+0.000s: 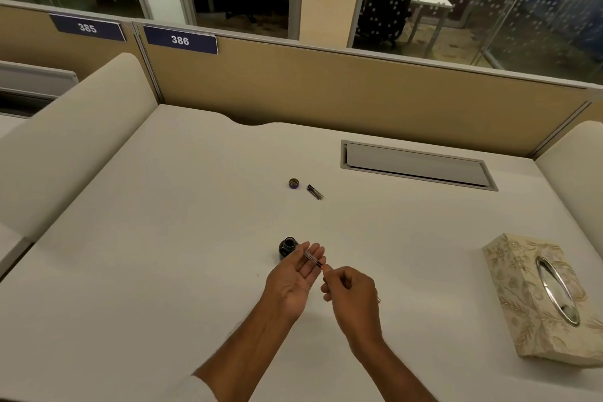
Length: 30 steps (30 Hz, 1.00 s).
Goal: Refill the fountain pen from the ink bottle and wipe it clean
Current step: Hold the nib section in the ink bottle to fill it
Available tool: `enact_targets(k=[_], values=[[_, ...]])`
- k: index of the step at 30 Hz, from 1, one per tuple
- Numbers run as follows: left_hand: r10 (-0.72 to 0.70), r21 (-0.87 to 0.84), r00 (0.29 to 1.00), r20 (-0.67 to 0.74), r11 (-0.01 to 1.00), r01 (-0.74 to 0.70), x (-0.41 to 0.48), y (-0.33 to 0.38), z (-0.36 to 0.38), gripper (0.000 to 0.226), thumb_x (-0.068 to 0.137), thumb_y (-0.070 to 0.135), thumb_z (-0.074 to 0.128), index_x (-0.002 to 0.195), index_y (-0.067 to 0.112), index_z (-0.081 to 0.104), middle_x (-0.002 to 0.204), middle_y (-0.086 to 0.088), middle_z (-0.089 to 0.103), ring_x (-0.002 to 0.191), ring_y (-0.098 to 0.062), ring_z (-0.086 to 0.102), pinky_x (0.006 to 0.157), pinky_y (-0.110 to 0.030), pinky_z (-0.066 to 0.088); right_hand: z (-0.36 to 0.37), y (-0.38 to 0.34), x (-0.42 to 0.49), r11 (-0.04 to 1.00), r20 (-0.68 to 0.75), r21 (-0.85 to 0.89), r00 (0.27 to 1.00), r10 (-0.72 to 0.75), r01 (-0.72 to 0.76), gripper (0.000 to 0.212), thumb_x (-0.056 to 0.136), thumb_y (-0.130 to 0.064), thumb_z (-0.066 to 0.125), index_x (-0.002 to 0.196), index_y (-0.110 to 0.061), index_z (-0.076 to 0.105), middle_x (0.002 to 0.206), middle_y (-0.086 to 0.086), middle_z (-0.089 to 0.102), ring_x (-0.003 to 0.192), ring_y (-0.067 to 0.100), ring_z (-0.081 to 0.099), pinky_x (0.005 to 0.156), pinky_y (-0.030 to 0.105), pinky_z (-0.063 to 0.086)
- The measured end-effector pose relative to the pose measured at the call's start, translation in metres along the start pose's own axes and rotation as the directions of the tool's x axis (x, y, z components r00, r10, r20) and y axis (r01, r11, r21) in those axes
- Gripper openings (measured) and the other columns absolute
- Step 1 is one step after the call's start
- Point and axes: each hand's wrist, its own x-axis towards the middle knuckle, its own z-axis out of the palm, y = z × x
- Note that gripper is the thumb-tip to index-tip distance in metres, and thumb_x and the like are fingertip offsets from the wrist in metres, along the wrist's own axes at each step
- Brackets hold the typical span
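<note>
A small dark ink bottle [287, 247] stands uncapped on the white desk, just beyond my left hand [293, 277]. My left hand lies palm up with its fingers apart, and the thin clear-and-dark pen part [312, 258] rests across its fingertips. My right hand [350, 292] pinches that part's near end, where a small orange tip shows. Farther back on the desk lie the bottle's round cap [294, 183] and a short dark pen piece [315, 191] beside it.
A patterned cream tissue box [541, 299] with a metal oval opening sits at the right. A grey cable hatch [417, 164] is set into the desk at the back right. Tan partition walls close off the desk's far edge and sides.
</note>
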Motion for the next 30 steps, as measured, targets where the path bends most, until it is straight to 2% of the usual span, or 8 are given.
enact_targets(k=[3,9,14,17,22,24,27,30], values=[[-0.015,-0.041,1.0,0.0,0.999,0.015,0.005,-0.001,-0.001,0.023,0.1,0.009,0.058,0.117,-0.006,0.062,0.091,-0.02,0.079,0.083,-0.028,0.079,0.085,-0.043,0.062,0.002,0.003,0.01,0.99,-0.007,-0.123,0.997,-0.072,0.071,0.028,0.096,-0.027,0.063,0.07,-0.016,0.067,0.064,-0.001,0.07,0.064,0.018,0.068,0.064,0.036,0.057],[0.002,-0.058,1.0,-0.014,0.998,-0.002,0.007,-0.009,0.005,0.028,0.102,0.014,0.056,0.122,-0.006,0.061,0.095,-0.018,0.079,0.082,-0.025,0.079,0.083,-0.039,0.063,-0.004,0.004,0.024,0.919,0.031,-0.291,0.963,-0.269,0.266,0.031,0.099,-0.032,0.056,0.071,-0.019,0.061,0.061,-0.001,0.063,0.057,0.017,0.058,0.055,0.032,0.048],[-0.016,-0.12,1.0,0.002,0.993,0.017,0.011,-0.015,0.01,0.033,0.102,0.015,0.055,0.126,-0.007,0.061,0.102,-0.02,0.078,0.084,-0.027,0.08,0.106,-0.046,0.05,-0.006,0.004,0.03,0.855,0.078,-0.349,0.921,-0.382,0.384,0.022,0.098,-0.036,0.056,0.08,-0.025,0.062,0.07,-0.007,0.066,0.066,0.012,0.062,0.062,0.031,0.053],[-0.032,-0.131,0.999,0.019,0.991,0.034,0.012,-0.012,0.009,0.032,0.103,0.015,0.054,0.125,-0.007,0.062,0.102,-0.02,0.079,0.085,-0.026,0.08,0.096,-0.044,0.056,-0.001,0.002,0.033,0.831,0.074,-0.37,0.905,-0.42,0.416,0.019,0.098,-0.037,0.056,0.083,-0.027,0.062,0.073,-0.01,0.066,0.069,0.01,0.062,0.063,0.031,0.054],[-0.081,-0.165,0.995,0.052,0.982,0.088,0.011,-0.002,0.007,0.026,0.103,0.014,0.055,0.117,-0.005,0.064,0.098,-0.021,0.079,0.082,-0.027,0.08,0.059,-0.041,0.064,0.011,-0.004,0.032,0.821,0.029,-0.386,0.895,-0.445,0.421,0.016,0.098,-0.034,0.058,0.085,-0.026,0.064,0.076,-0.011,0.067,0.072,0.007,0.063,0.065,0.032,0.055],[-0.094,-0.179,0.994,0.064,0.978,0.104,0.013,0.0,0.007,0.024,0.102,0.013,0.055,0.116,-0.005,0.064,0.099,-0.021,0.078,0.082,-0.028,0.08,0.064,-0.043,0.065,0.012,-0.005,0.032,0.811,0.009,-0.393,0.884,-0.468,0.434,0.013,0.097,-0.032,0.06,0.087,-0.026,0.065,0.077,-0.012,0.067,0.073,0.007,0.064,0.065,0.033,0.056],[-0.11,-0.198,0.991,0.076,0.972,0.123,0.015,-0.001,0.006,0.026,0.1,0.011,0.057,0.119,-0.005,0.063,0.104,-0.022,0.078,0.085,-0.028,0.079,0.096,-0.045,0.056,0.013,-0.004,0.031,0.786,-0.004,-0.414,0.863,-0.505,0.458,0.009,0.096,-0.027,0.063,0.088,-0.025,0.066,0.077,-0.013,0.067,0.072,0.008,0.064,0.064,0.034,0.057],[-0.117,-0.217,0.989,0.09,0.967,0.134,0.013,0.001,0.005,0.022,0.1,0.01,0.057,0.114,-0.005,0.064,0.103,-0.022,0.078,0.086,-0.028,0.079,0.087,-0.041,0.062,0.013,-0.004,0.028,0.774,-0.011,-0.423,0.851,-0.524,0.471,0.008,0.096,-0.027,0.064,0.088,-0.025,0.066,0.077,-0.015,0.066,0.072,0.008,0.064,0.063,0.034,0.058]])
